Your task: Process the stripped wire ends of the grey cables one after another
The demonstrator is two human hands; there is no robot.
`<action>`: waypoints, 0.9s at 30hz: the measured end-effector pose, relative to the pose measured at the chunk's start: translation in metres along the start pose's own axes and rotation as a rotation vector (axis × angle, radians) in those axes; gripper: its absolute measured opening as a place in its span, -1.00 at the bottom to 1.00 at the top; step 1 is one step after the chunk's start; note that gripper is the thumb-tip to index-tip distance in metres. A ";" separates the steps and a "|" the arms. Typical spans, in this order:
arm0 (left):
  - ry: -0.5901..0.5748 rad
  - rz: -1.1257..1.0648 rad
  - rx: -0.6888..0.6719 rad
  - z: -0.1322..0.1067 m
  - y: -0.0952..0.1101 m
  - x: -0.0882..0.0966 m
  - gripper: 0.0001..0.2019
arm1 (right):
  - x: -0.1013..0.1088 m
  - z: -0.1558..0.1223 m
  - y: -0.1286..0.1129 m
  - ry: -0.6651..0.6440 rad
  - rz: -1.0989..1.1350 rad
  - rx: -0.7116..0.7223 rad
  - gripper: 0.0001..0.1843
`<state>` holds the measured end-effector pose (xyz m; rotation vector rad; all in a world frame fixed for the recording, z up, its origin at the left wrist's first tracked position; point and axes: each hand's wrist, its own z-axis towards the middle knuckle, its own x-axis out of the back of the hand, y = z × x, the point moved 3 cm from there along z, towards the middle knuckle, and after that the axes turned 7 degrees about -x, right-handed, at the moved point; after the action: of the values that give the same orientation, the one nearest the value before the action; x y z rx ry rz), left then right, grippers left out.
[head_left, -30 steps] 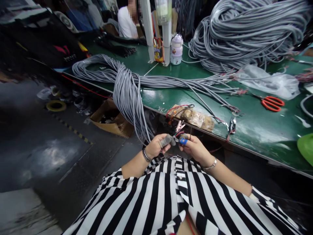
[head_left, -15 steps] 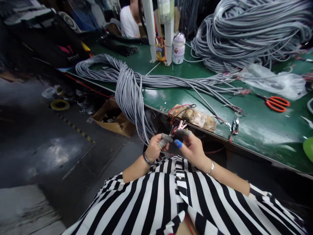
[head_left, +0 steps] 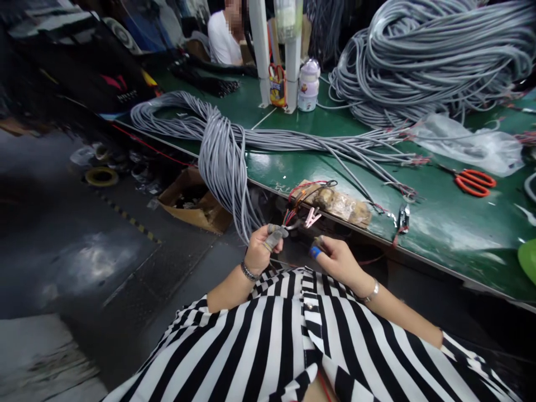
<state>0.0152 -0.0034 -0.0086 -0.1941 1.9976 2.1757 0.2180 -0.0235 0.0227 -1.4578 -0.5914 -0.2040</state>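
Observation:
My left hand, with grey finger covers, pinches the end of a grey cable with several thin coloured wires fanning out of it. Just past those wires, by the bench edge, is a pink clip. My right hand is closed, thumb and fingertips together, apart from the cable and to its right. A blue cover wraps its thumb. Whatever its fingertips hold, if anything, is too small to make out. A cardboard-and-tape block with wires on it lies at the edge above my hands.
A bundle of grey cables lies across the green bench and hangs over its edge. Orange-handled scissors and small cutters lie to the right. A large cable coil, a bottle and a seated person are farther back.
My right hand has drawn away from the wires, right and slightly down, its fingers now curled in. My left hand has shifted slightly and still grips the cable end.

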 end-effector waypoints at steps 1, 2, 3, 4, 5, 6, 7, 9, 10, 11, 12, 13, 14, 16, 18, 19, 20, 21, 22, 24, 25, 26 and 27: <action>0.007 0.004 -0.003 0.001 0.001 0.001 -0.57 | 0.004 -0.004 -0.005 0.064 -0.001 0.058 -0.80; -0.001 0.015 -0.001 0.001 0.001 0.001 -0.57 | 0.007 -0.007 -0.011 0.123 0.004 0.118 -0.83; -0.018 0.031 0.002 0.000 0.001 0.000 -0.57 | 0.009 -0.010 -0.018 0.164 0.006 0.172 -0.85; -0.038 0.050 0.003 -0.001 0.001 -0.001 -0.58 | 0.007 -0.010 -0.024 0.181 -0.004 0.213 -0.83; -0.057 0.068 -0.004 -0.002 0.001 -0.003 -0.58 | 0.005 -0.009 -0.029 0.189 -0.025 0.234 -0.76; -0.074 0.084 -0.015 -0.004 0.001 -0.004 -0.58 | 0.001 -0.007 -0.033 0.192 -0.055 0.237 -0.69; -0.091 0.099 -0.026 -0.005 0.001 -0.006 -0.58 | -0.003 -0.003 -0.035 0.198 -0.087 0.231 -0.64; -0.124 0.129 -0.044 -0.008 0.002 -0.008 -0.57 | -0.011 0.006 -0.035 0.203 -0.150 0.238 -0.65; -0.143 0.142 -0.052 -0.010 0.002 -0.009 -0.57 | -0.014 0.009 -0.034 0.196 -0.187 0.259 -0.68; -0.162 0.155 -0.060 -0.011 0.003 -0.008 -0.57 | -0.016 0.012 -0.032 0.182 -0.229 0.293 -0.70; -0.182 0.164 -0.068 -0.012 0.004 -0.008 -0.58 | -0.016 0.013 -0.031 0.160 -0.277 0.338 -0.69; -0.213 0.167 -0.069 -0.012 0.006 -0.007 -0.58 | -0.015 0.014 -0.029 0.137 -0.331 0.387 -0.68; -0.259 0.158 -0.057 -0.011 0.007 -0.006 -0.58 | -0.013 0.013 -0.028 0.108 -0.387 0.441 -0.66; -0.418 0.103 0.042 -0.009 0.009 -0.005 -0.55 | -0.008 0.009 -0.029 0.035 -0.494 0.560 -0.67; -0.668 0.017 0.221 -0.006 0.009 -0.007 -0.50 | -0.003 0.004 -0.031 -0.042 -0.569 0.675 -0.73; -0.817 -0.019 0.319 -0.005 0.009 -0.009 -0.46 | 0.000 0.001 -0.034 -0.076 -0.589 0.722 -0.75; -0.959 -0.039 0.405 -0.004 0.009 -0.010 -0.43 | 0.002 -0.001 -0.036 -0.105 -0.596 0.755 -0.76; -1.079 -0.038 0.467 -0.002 0.010 -0.011 -0.41 | 0.005 -0.002 -0.037 -0.132 -0.586 0.770 -0.77; -1.163 -0.017 0.493 0.000 0.011 -0.012 -0.41 | 0.007 -0.003 -0.038 -0.162 -0.551 0.764 -0.77; -1.233 0.092 0.414 0.008 0.015 -0.015 -0.45 | 0.010 -0.002 -0.035 -0.239 -0.390 0.661 -0.82; -1.242 0.174 0.301 0.013 0.018 -0.016 -0.49 | 0.011 0.000 -0.031 -0.290 -0.260 0.565 -0.82; -1.246 0.272 0.142 0.016 0.023 -0.019 -0.53 | 0.010 0.001 -0.024 -0.348 -0.102 0.445 -0.79; -1.246 0.386 -0.052 0.019 0.030 -0.022 -0.58 | 0.009 0.002 -0.017 -0.403 0.069 0.304 -0.73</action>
<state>0.0304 0.0119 0.0266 1.2847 1.2444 1.7065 0.2166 -0.0213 0.0417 -1.2244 -0.8559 0.2337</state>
